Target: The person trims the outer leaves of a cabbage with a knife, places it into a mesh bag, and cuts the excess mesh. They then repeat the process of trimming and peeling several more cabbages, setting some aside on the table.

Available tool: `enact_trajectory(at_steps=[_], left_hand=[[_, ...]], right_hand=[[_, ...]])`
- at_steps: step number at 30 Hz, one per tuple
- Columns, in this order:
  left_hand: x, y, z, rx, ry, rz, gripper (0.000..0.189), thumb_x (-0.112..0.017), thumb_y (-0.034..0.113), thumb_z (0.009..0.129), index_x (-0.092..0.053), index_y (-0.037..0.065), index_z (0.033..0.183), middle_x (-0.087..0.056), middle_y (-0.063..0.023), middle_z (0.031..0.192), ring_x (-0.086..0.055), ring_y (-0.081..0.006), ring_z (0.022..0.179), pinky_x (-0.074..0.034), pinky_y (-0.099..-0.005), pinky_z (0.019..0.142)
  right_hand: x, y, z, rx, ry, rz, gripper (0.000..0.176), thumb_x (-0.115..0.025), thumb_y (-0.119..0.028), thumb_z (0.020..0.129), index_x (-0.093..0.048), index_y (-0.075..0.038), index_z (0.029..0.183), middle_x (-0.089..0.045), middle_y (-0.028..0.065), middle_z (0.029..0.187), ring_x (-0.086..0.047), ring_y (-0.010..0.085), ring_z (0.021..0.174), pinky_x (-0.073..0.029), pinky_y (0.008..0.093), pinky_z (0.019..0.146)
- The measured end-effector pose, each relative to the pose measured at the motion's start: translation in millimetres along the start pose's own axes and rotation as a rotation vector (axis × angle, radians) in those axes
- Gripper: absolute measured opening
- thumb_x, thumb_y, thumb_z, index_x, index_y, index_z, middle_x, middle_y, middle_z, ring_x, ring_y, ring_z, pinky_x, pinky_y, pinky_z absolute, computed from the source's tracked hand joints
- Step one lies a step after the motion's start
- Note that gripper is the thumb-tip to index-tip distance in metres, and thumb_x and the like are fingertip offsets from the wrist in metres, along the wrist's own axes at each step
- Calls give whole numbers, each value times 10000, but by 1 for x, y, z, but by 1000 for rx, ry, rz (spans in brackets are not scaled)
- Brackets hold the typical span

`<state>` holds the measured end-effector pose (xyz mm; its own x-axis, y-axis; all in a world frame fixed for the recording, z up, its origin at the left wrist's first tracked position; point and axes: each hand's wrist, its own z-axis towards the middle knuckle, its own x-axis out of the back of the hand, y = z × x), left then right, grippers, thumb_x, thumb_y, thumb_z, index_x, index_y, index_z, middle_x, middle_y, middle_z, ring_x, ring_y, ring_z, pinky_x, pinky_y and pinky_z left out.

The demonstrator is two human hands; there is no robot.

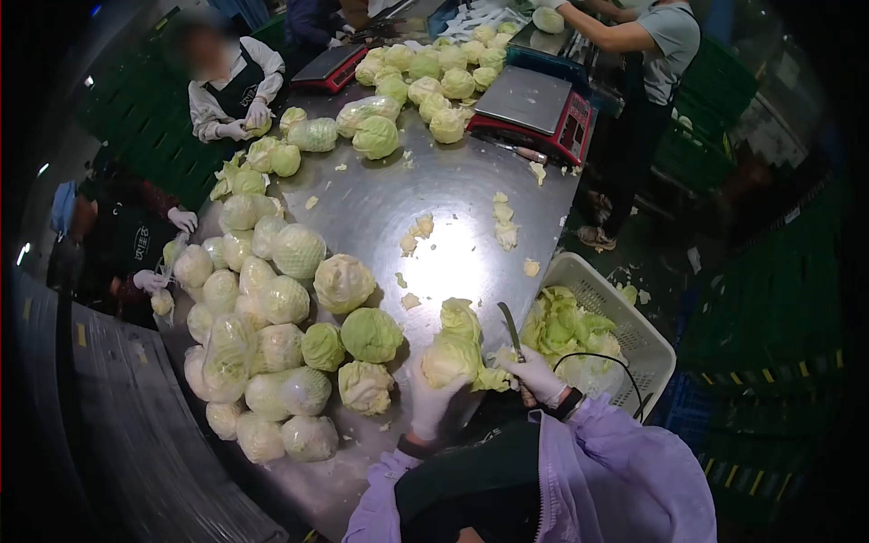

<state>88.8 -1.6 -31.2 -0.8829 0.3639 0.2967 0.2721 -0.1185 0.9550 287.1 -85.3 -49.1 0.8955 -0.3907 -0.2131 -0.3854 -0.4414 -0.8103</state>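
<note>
Right at the near edge of the steel table (pixel 453 195), the gloved left hand (pixel 431 398) cups a trimmed cabbage (pixel 450 356) from below, and the gloved right hand (pixel 538 374) is clenched around the handle of a knife (pixel 510 328) whose blade points up just beside the head. Just to the right, a white plastic basket (pixel 644 342) holds loose green outer leaves (pixel 566 328), with a dark cable lying across them. Further left, a heap of cabbages (pixel 272 308), some of them wrapped in clear film, covers the tabletop.

Pale green cabbage (pixel 450 355), white gloves (pixel 536 373), lilac sleeves (pixel 625 452), red scale (pixel 534 110)
</note>
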Motion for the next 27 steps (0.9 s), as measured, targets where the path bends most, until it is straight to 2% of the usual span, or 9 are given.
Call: enact_trajectory(at_steps=[5, 7, 9, 10, 12, 16, 20, 25, 27], left_hand=[[24, -42, 11, 355, -132, -877, 695, -502, 492, 930, -284, 52, 1421, -436, -167, 1373, -507, -303, 1201, -473, -422, 967], [27, -27, 8, 452, -114, -1056, 712, -453, 552, 924, -288, 77, 1427, -441, -161, 1379, -515, -317, 1193, -507, -441, 912], [28, -24, 10, 656, -104, -1337, 804, -324, 723, 873, -315, 144, 1431, -447, -154, 1383, -534, -353, 1166, -572, -459, 746], [27, -19, 11, 646, -97, -1342, 804, -324, 723, 873, -315, 144, 1431, -447, -154, 1383, -534, -353, 1166, -572, -459, 746], [23, -9, 10, 563, -245, -1345, 880, -286, 791, 826, -330, 148, 1425, -458, -161, 1372, -554, -367, 1139, -577, -434, 727], [20, -4, 16, 587, -363, -1613, 938, -255, 837, 787, -326, 155, 1427, -477, -157, 1355, -589, -377, 1074, -578, -420, 709], [32, 30, 9, 624, -321, -1224, 847, -282, 754, 858, -310, 137, 1438, -485, -147, 1348, -610, -335, 1040, -566, -393, 739], [68, 67, -10, 512, -449, -656, 591, -432, 415, 987, -283, 86, 1455, -450, -69, 1359, -546, -197, 1093, -452, -316, 900], [66, 40, -12, 437, -409, -609, 589, -443, 406, 986, -284, 85, 1454, -456, -88, 1361, -556, -196, 1103, -462, -314, 898]], right_hand=[[64, 2, 0, -53, 174, -205, 310, -687, -201, 850, -551, -62, 1091, -591, 17, 771, -547, 56, 521, -432, 200, 457], [92, 10, 11, -21, 212, -222, 372, -704, -195, 830, -549, -57, 1138, -616, 35, 801, -567, 67, 542, -446, 211, 474], [107, 7, 16, 724, 573, -1226, 545, -738, -191, 776, -530, -25, 1251, -663, 119, 920, -646, 183, 753, -510, 284, 670], [96, -10, 11, 734, 567, -1229, 545, -738, -191, 776, -530, -25, 1251, -663, 119, 920, -646, 183, 753, -510, 284, 670], [66, -44, -7, 618, 452, -947, 584, -733, -152, 757, -514, -16, 1281, -660, 149, 1022, -637, 232, 927, -493, 323, 815], [-5, -74, -19, 195, -119, -156, 499, -658, -120, 856, -495, -64, 1325, -609, 12, 1023, -589, 69, 613, -440, 173, 507], [-39, -54, 1, 99, -417, 162, 646, -612, -137, 900, -294, -98, 1461, -518, 21, 1028, -616, 96, 677, -451, 194, 514], [-50, -23, 22, -121, -385, 389, 545, -361, -549, 971, -470, -112, 1278, -564, 29, 930, -501, 89, 673, -407, 186, 498], [-57, -35, 46, -183, -400, 515, 542, -366, -543, 972, -469, -111, 1282, -568, 26, 934, -496, 88, 674, -403, 184, 506]])
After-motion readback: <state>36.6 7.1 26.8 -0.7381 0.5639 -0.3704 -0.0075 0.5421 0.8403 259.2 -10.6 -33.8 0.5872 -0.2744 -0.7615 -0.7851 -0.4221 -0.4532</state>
